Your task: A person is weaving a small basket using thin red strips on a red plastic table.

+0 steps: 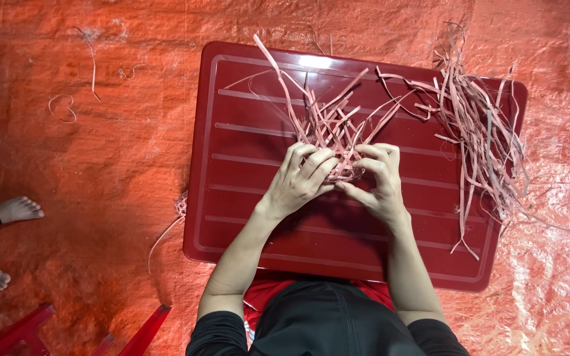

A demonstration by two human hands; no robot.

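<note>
— How far has the weaving got, from where you stand?

— Not far, I'd judge. The small woven piece [339, 165] sits on the red plastic table [245, 198], near its middle, and only a tight knot of plaiting is done at the base. Many loose strip ends [318, 112] fan up and outward from it, unwoven. So a start is made; the walls or the rest of the body look left to do.

— And the spare material?

— A loose bundle of pale strips [479, 132] lies along the table's right side, untouched, some hanging over the edge. A few stray strips [64, 109] lie on the orange floor sheet [100, 165].

— How are the hands set?

— Both forearms reach forward from the body, wrists low over the table. The left hand [298, 181] is curled, fingers bent over the piece's left side, gripping it. The right hand [380, 181] is closed likewise on the right side, thumb pointing inward, pinching at the weave.

— Anyone else about?

— Bare feet [4, 240] of another person at the left edge, well apart.
</note>
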